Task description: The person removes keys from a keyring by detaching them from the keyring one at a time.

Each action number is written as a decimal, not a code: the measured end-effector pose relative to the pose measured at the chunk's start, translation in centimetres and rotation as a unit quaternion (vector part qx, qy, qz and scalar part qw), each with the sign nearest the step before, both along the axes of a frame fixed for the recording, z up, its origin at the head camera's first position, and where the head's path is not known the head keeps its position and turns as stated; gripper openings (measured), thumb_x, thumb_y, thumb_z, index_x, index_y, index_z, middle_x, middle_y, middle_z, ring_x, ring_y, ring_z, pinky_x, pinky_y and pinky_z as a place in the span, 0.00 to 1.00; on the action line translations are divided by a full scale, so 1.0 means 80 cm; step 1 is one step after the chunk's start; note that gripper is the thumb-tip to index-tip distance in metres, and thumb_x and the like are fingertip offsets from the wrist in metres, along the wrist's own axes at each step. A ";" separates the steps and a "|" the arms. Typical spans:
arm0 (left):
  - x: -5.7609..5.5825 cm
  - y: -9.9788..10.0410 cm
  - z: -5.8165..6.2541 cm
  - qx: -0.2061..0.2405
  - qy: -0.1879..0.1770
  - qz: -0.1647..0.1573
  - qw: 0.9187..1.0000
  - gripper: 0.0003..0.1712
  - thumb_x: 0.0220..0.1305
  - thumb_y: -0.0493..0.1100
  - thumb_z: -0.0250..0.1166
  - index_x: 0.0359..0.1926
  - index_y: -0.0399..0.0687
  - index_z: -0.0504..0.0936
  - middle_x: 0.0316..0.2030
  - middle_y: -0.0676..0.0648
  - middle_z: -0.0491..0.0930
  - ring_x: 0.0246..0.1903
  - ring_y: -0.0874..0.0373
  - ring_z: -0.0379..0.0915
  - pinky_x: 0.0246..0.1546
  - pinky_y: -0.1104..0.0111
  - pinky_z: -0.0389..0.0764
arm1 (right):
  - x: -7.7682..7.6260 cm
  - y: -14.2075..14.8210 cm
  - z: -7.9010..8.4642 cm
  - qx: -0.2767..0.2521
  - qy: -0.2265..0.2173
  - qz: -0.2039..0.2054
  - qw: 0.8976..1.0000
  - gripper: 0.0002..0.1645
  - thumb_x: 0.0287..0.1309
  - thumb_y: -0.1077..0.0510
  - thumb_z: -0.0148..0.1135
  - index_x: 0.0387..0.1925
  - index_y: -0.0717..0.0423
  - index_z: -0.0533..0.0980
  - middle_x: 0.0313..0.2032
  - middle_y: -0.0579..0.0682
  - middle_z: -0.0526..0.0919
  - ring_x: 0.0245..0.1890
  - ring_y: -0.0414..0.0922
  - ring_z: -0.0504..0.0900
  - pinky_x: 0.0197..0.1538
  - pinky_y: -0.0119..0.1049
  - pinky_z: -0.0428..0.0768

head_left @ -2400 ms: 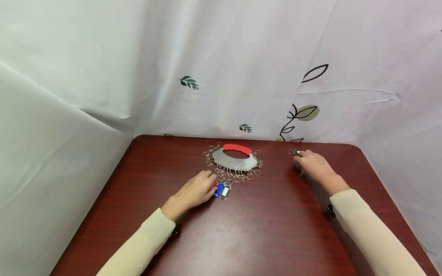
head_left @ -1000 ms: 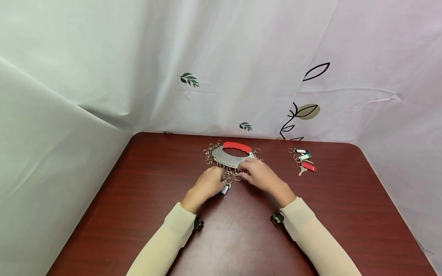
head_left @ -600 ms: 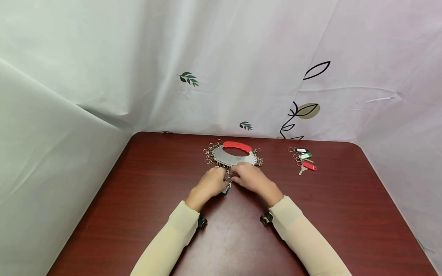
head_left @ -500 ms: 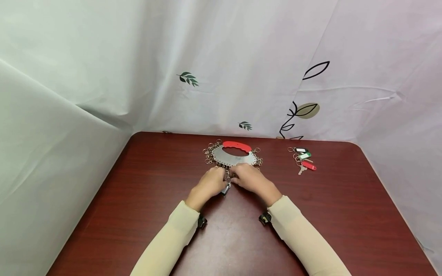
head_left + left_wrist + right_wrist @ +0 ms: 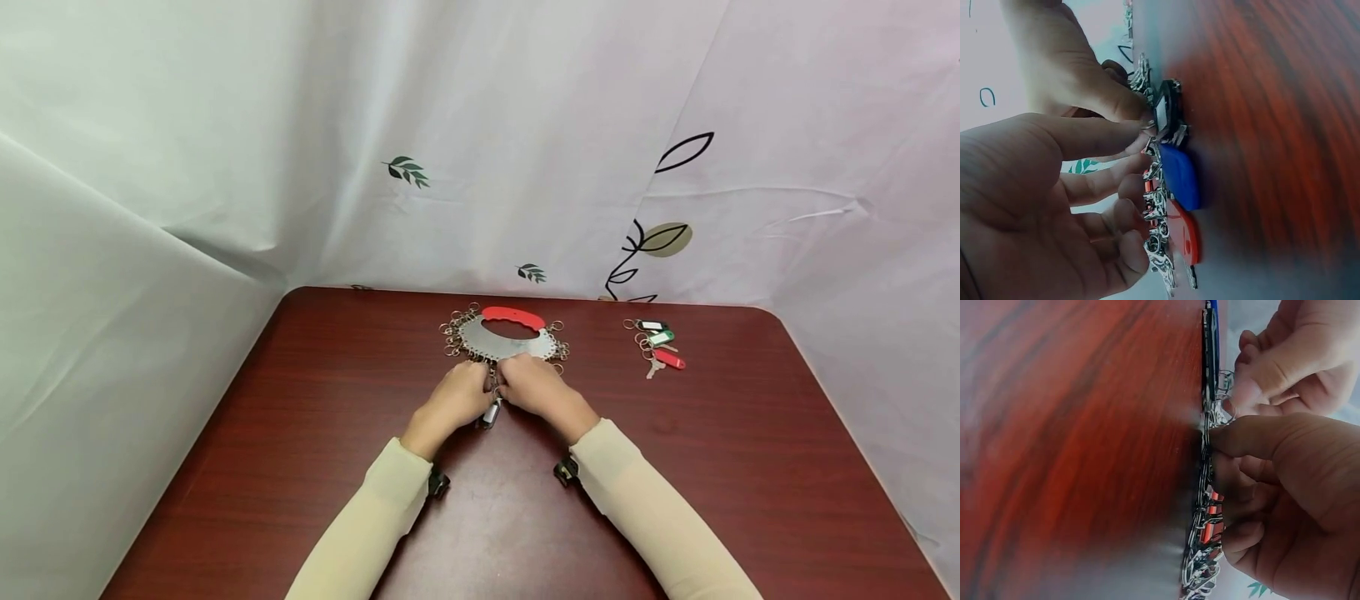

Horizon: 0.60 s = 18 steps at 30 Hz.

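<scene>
Two hands meet, in the head view, at the six o'clock edge of a silver plate [image 5: 483, 340], red handle [image 5: 513, 316] at twelve: left hand [image 5: 455, 393], right hand [image 5: 536, 383], fingers curled. A black tag [image 5: 491, 413] lies at their six, three key tags [image 5: 662, 338] well apart at the plate's three. Left wrist: a blue tag [image 5: 1180, 178] lies at five o'clock from the left hand's thumb tip, a red tag [image 5: 1185, 231] beyond. Right wrist: the left hand pinches a metal ring [image 5: 1229, 412]; the right hand pinches metal fittings [image 5: 1204, 445] at its six.
</scene>
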<state>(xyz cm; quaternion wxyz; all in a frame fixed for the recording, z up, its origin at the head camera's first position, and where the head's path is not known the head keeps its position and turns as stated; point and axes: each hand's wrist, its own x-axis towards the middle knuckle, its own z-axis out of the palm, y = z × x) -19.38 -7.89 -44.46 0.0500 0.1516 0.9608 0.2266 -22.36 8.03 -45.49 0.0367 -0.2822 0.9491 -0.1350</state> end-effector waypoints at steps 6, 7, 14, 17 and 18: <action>-0.005 -0.001 0.001 0.042 -0.006 0.021 0.999 0.13 0.63 0.39 0.68 0.22 0.48 0.77 0.24 0.50 0.76 0.27 0.56 0.72 0.31 0.62 0.76 | -0.006 0.004 -0.004 -0.014 -0.009 -0.009 1.000 0.09 0.56 0.61 0.68 0.24 0.48 0.76 0.23 0.43 0.78 0.25 0.42 0.77 0.28 0.38 0.77; -0.006 -0.001 0.001 0.048 -0.010 0.024 0.999 0.13 0.63 0.39 0.67 0.22 0.48 0.78 0.24 0.50 0.76 0.27 0.56 0.72 0.31 0.63 0.76 | -0.007 0.006 -0.005 -0.019 -0.011 -0.008 1.000 0.09 0.56 0.61 0.67 0.24 0.48 0.77 0.23 0.43 0.78 0.26 0.41 0.77 0.29 0.38 0.77; -0.011 0.005 -0.002 0.079 -0.043 0.037 0.995 0.14 0.65 0.37 0.65 0.22 0.47 0.77 0.22 0.50 0.76 0.26 0.57 0.73 0.31 0.65 0.76 | -0.010 0.014 -0.004 -0.088 -0.033 -0.003 0.996 0.06 0.59 0.62 0.64 0.27 0.51 0.79 0.25 0.43 0.80 0.27 0.39 0.78 0.35 0.34 0.79; -0.013 0.008 -0.004 0.083 -0.039 0.042 0.995 0.12 0.65 0.35 0.65 0.23 0.46 0.78 0.25 0.50 0.77 0.29 0.56 0.74 0.33 0.64 0.77 | -0.011 0.017 -0.005 -0.112 -0.040 -0.003 0.993 0.06 0.60 0.62 0.62 0.28 0.52 0.79 0.25 0.43 0.80 0.27 0.38 0.77 0.36 0.33 0.79; -0.013 0.008 -0.004 0.084 -0.037 0.043 0.995 0.11 0.64 0.35 0.65 0.24 0.46 0.78 0.26 0.50 0.78 0.30 0.56 0.74 0.34 0.64 0.77 | -0.011 0.018 -0.005 -0.117 -0.043 -0.004 0.992 0.06 0.61 0.62 0.62 0.28 0.52 0.79 0.25 0.43 0.80 0.28 0.37 0.77 0.36 0.33 0.79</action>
